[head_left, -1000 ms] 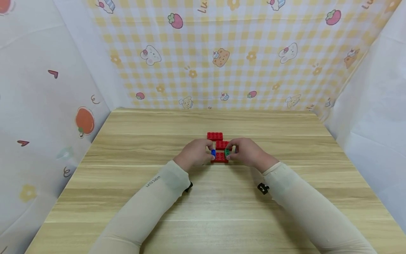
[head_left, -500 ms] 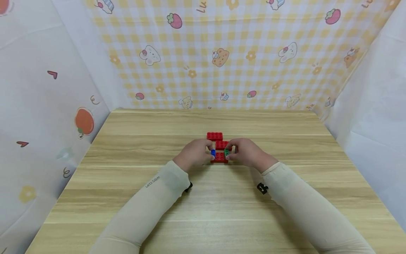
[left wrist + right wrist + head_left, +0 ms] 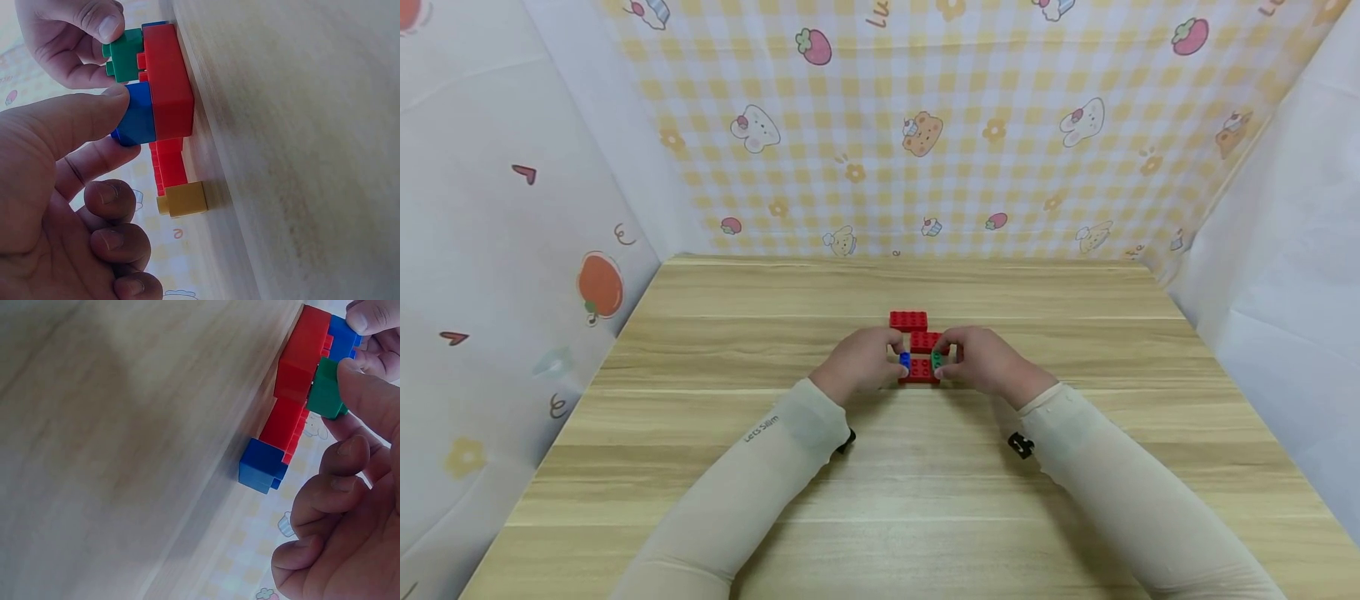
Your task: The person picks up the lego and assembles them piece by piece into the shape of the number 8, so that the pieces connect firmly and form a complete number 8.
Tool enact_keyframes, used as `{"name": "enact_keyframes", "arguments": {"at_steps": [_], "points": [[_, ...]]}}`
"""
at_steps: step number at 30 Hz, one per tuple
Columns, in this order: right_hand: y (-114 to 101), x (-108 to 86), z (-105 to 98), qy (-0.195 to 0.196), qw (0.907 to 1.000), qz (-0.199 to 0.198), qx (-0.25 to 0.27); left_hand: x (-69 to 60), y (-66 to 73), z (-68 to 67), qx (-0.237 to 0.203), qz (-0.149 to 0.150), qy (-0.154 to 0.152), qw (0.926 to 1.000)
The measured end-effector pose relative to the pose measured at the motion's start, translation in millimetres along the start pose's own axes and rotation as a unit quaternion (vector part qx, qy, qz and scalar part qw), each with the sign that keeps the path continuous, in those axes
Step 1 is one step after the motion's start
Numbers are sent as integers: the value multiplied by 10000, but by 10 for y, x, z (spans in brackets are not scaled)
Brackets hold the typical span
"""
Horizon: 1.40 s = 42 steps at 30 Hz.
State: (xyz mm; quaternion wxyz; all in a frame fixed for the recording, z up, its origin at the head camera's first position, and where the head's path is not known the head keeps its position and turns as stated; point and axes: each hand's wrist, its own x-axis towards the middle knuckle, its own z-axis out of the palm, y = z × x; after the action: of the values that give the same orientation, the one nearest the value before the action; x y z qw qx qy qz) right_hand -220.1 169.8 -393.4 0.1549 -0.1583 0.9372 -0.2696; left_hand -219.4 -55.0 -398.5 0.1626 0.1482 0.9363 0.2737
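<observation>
At the near side of the wooden table [image 3: 880,517], two arms in cream sleeves, a left sleeve [image 3: 737,492] and a right sleeve [image 3: 1142,492], reach up from the bottom corners and lean in toward the middle. A small black thing [image 3: 1021,445] pokes out under the right wrist.

The left hand [image 3: 861,362] and the right hand [image 3: 992,358] face each other, with a little space between them. The left thumb and pointing finger pinch a small blue block [image 3: 137,115]. It sits on the left end of the front red brick [image 3: 919,372], right at the fingertips. The right thumb and pointing finger pinch a small green block [image 3: 326,390] over the right end of the same brick. I can't tell if the green one is pushed all the way down. Red bumps show between the two blocks. On both hands, the other fingers curl in loosely and hold nothing.

Just behind is a middle red brick [image 3: 925,341], set a bit to the right. A yellow block [image 3: 187,199] and another blue block [image 3: 262,465] are on the table near the bricks. Farther back lies the last red brick [image 3: 908,320]. Behind the table hangs a yellow checked cloth [image 3: 880,183].
</observation>
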Motion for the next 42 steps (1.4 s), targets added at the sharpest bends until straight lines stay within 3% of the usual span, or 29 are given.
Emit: {"name": "enact_keyframes", "arguments": {"at_steps": [42], "points": [[-2,5,9,2,9998,130,116,20,-11,4,-18,-83,-115,9999]]}}
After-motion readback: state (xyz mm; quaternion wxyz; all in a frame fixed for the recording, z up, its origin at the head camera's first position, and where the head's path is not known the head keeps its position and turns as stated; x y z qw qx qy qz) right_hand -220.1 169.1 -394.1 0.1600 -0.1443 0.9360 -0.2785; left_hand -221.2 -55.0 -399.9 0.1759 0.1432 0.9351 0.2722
